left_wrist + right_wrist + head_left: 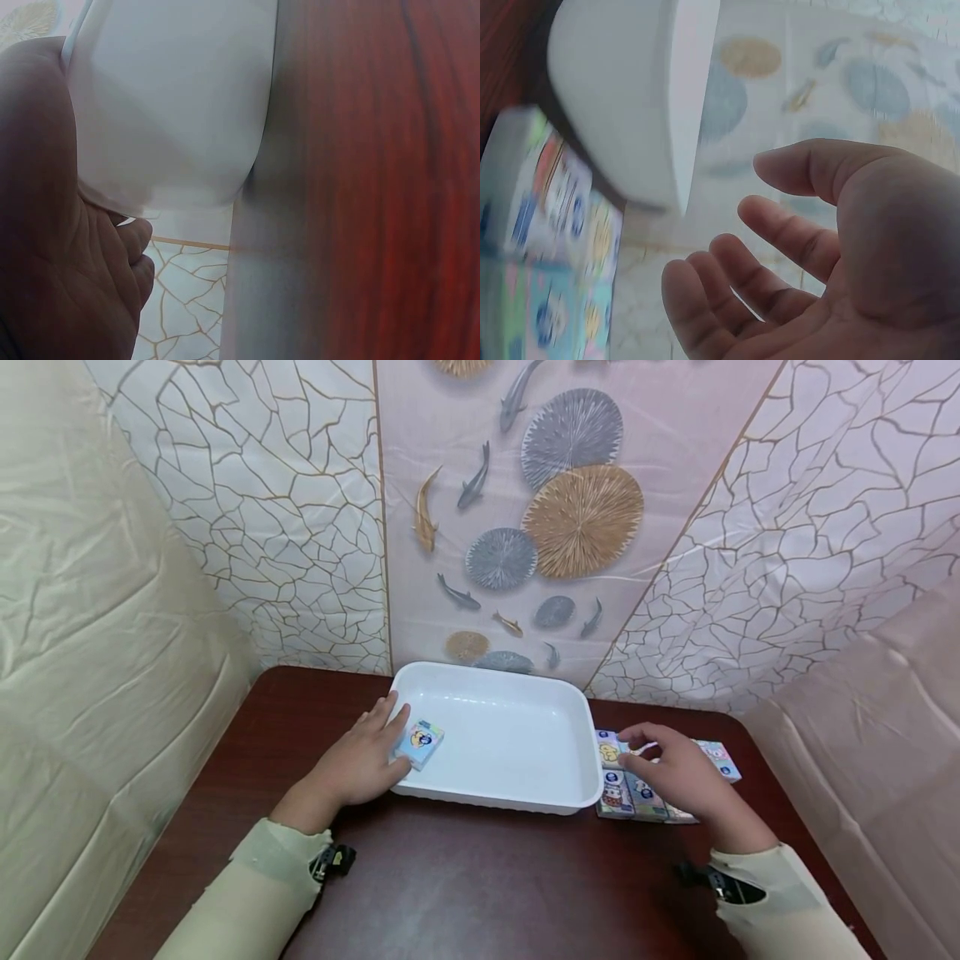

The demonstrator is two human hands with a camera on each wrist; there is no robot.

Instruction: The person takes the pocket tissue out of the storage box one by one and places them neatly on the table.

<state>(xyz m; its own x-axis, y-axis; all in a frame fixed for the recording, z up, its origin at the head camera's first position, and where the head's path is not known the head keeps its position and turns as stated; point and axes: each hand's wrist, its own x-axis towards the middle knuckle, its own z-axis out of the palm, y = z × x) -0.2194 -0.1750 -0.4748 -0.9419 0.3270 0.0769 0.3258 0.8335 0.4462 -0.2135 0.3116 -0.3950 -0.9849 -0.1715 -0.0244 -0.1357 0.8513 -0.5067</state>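
Note:
A white rectangular tray (510, 752) stands on the table. Inside it, at the left end, lies a small light-blue pack (420, 743) with a yellow cartoon print, its kind unclear. My left hand (362, 758) rests on the tray's left rim with fingers spread, close beside that pack. In the left wrist view, the left hand (64, 232) lies along the tray's outer wall (172, 112). My right hand (678, 772) hovers above several similar printed packs (615, 793) right of the tray. The right wrist view shows the right hand (817, 270) with loosely bent fingers and nothing held.
The packs (551, 202) sit close together against the tray's right side, partly hidden by my right hand in the head view. A dark red-brown table (480, 877) carries everything. Patterned cloth (465, 552) hangs behind, with pale cloth (97, 652) at the sides.

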